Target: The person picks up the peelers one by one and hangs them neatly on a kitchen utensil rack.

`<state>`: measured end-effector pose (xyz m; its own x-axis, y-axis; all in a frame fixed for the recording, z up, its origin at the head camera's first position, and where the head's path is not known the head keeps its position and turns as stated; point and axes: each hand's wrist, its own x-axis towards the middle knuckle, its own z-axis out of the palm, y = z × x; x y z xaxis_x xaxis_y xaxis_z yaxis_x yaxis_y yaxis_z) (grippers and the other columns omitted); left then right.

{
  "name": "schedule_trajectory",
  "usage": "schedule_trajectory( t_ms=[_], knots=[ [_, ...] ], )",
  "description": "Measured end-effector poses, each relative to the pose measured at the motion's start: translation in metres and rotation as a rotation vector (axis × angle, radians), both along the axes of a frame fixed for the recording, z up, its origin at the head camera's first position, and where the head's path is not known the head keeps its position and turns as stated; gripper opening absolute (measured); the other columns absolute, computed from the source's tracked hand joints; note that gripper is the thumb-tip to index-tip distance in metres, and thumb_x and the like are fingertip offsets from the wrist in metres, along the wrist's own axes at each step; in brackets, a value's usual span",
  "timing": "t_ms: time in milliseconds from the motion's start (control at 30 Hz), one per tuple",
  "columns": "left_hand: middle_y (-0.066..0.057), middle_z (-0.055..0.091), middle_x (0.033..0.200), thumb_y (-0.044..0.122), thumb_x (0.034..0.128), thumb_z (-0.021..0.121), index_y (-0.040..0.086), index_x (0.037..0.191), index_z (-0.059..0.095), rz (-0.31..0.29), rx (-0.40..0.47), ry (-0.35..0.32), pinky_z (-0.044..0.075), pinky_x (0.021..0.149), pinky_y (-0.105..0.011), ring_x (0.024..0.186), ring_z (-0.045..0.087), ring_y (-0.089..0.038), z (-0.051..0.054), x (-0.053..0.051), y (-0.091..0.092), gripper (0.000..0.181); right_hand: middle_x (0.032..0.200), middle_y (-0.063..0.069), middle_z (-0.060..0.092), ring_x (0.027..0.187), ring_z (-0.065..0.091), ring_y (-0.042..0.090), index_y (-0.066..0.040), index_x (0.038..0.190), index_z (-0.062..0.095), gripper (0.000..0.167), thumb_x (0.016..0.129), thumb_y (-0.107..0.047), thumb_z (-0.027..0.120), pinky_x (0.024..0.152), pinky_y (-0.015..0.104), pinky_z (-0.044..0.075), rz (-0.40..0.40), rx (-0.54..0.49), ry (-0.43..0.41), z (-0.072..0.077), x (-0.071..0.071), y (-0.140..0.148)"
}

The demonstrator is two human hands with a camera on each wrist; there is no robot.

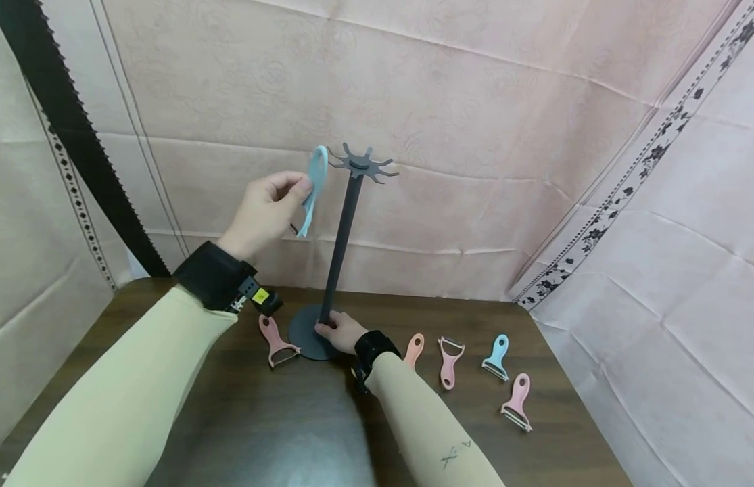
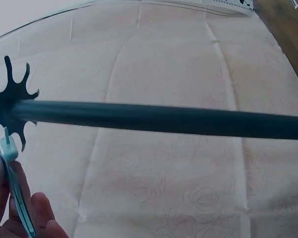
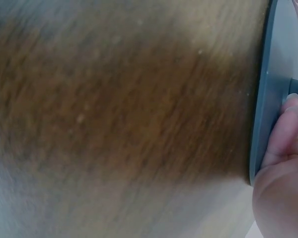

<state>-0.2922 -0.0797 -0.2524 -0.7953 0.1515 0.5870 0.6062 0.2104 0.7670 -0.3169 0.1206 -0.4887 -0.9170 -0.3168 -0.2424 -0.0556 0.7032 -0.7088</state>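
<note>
My left hand [image 1: 268, 206] pinches a light blue peeler [image 1: 317, 174] between thumb and fingers, its handle loop up and its head down. The peeler hangs in the air just left of the hooked top [image 1: 360, 164] of a dark grey stand [image 1: 342, 247]. In the left wrist view the peeler [image 2: 21, 206] appears close to the hooks [image 2: 16, 91], partly hidden by the fingers. Low on the stand, my right hand [image 1: 345, 333] grips the foot of the pole, just above the round base [image 1: 303, 331]. The right wrist view shows the thumb [image 3: 288, 126] against the pole's foot.
A pink peeler [image 1: 270, 331] lies left of the base. Right of the right forearm lie an orange peeler [image 1: 414, 348], partly covered, a pink peeler [image 1: 448, 368], a blue peeler [image 1: 498, 352] and another pink peeler [image 1: 519, 396]. Cloth [image 1: 450, 223] hangs behind the brown table [image 1: 261, 433].
</note>
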Motion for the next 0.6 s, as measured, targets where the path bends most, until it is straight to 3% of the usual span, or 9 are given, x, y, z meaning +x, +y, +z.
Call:
schedule_trajectory(
  t_ms=[100,267,400,600],
  knots=[
    [-0.006,0.065,0.093,0.029,0.1015,0.051,0.002,0.116,0.066,0.006,0.007,-0.021,0.044,0.062,-0.024,0.078,0.054,-0.018,0.003,-0.007,-0.001,0.034,0.099,-0.004,0.063,0.093,0.056,0.015,-0.018,0.116,0.064,0.028,0.100,-0.039,0.052,0.085,0.038,0.044,0.000,-0.017,0.004,0.003,0.003,0.000],
    [-0.005,0.054,0.086,0.037,0.1007,0.047,0.007,0.119,0.062,-0.004,0.064,-0.153,0.041,0.057,-0.025,0.071,0.047,-0.017,0.005,-0.018,0.001,0.038,0.095,-0.003,0.062,0.090,0.056,0.016,-0.015,0.119,0.063,0.028,0.101,-0.034,0.053,0.082,0.036,0.043,0.002,-0.036,0.016,0.009,0.009,0.000],
    [-0.004,0.045,0.089,0.042,0.1003,0.043,0.009,0.118,0.057,-0.018,0.088,-0.241,0.034,0.066,-0.029,0.076,0.042,-0.017,0.008,-0.030,0.006,0.039,0.089,-0.001,0.061,0.083,0.055,0.016,-0.014,0.119,0.063,0.028,0.101,-0.032,0.054,0.075,0.032,0.042,0.005,-0.036,0.032,0.008,0.011,-0.002],
    [-0.004,0.045,0.092,0.041,0.1023,0.041,0.009,0.123,0.058,0.017,0.031,-0.216,0.033,0.073,-0.032,0.083,0.041,-0.017,0.014,-0.041,0.015,0.042,0.085,-0.002,0.060,0.078,0.055,0.015,-0.018,0.118,0.064,0.028,0.098,-0.037,0.057,0.069,0.030,0.042,-0.008,-0.030,0.035,-0.006,0.002,-0.002]
  ],
)
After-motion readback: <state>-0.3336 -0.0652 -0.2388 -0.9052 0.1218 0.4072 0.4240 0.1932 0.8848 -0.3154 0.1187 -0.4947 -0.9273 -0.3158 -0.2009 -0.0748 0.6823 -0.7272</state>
